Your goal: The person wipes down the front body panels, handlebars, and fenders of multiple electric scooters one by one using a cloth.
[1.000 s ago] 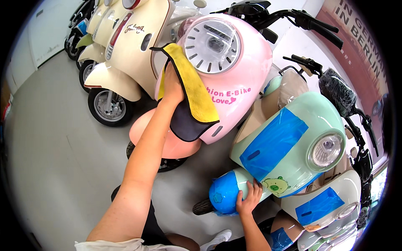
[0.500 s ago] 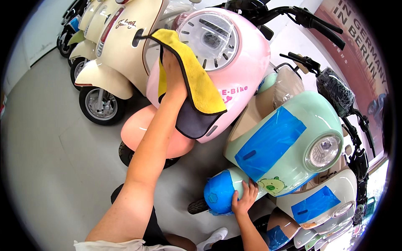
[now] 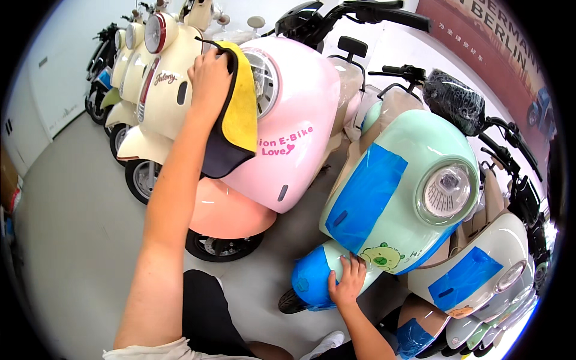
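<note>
My left hand (image 3: 211, 81), arm stretched forward, is closed on the edge of a yellow and dark grey cleaning cloth (image 3: 242, 114). The cloth hangs down against the left part of the pink electric scooter's front panel (image 3: 300, 90), partly covering its round headlight (image 3: 264, 81). Lower on the right, my right hand (image 3: 347, 283) lies with fingers spread on the front fender (image 3: 336, 264) of a mint green scooter (image 3: 414, 144). Blue film (image 3: 369, 195) covers part of that scooter's front and the tip of its fender.
Cream scooters (image 3: 165, 90) stand in a row at the far left. White scooters (image 3: 498, 258) with blue film line up at the right. Black handlebars (image 3: 384, 12) jut out above the pink scooter. A poster wall (image 3: 474, 36) rises behind; grey floor (image 3: 90, 240) lies at left.
My left hand and the cloth have moved left across the pink scooter, uncovering more of its lettering but covering more of its headlight. My right hand stays on the mint fender. The view has shifted.
</note>
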### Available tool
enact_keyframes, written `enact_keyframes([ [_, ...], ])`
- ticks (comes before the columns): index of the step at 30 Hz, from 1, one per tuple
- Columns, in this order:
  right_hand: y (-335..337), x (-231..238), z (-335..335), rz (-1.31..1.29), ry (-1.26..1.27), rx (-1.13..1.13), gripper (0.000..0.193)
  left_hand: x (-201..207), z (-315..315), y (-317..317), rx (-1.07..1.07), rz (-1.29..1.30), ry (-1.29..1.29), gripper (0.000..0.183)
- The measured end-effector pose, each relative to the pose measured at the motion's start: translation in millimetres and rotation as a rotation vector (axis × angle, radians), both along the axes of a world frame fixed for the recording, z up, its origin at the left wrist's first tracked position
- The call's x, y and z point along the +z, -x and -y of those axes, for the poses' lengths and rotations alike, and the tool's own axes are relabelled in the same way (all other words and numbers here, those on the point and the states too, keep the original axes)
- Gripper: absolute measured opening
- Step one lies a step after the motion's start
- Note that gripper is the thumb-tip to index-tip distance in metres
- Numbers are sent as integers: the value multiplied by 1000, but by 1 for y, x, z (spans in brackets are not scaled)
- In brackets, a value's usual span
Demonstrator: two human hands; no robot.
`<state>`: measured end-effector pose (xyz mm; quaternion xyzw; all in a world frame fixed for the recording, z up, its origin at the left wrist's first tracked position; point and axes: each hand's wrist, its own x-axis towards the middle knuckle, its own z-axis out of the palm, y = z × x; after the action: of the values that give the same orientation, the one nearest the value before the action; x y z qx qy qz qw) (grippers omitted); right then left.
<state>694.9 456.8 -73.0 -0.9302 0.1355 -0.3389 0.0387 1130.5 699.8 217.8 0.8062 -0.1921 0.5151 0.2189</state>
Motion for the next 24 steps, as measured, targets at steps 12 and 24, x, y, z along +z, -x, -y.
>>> enact_keyframes([
  [12,0,4,0,36,-36,13,49,13,41,3,-360,259,27,45],
  [24,3,4,4,50,-51,34,48,9,43,17,-340,114,23,61],
])
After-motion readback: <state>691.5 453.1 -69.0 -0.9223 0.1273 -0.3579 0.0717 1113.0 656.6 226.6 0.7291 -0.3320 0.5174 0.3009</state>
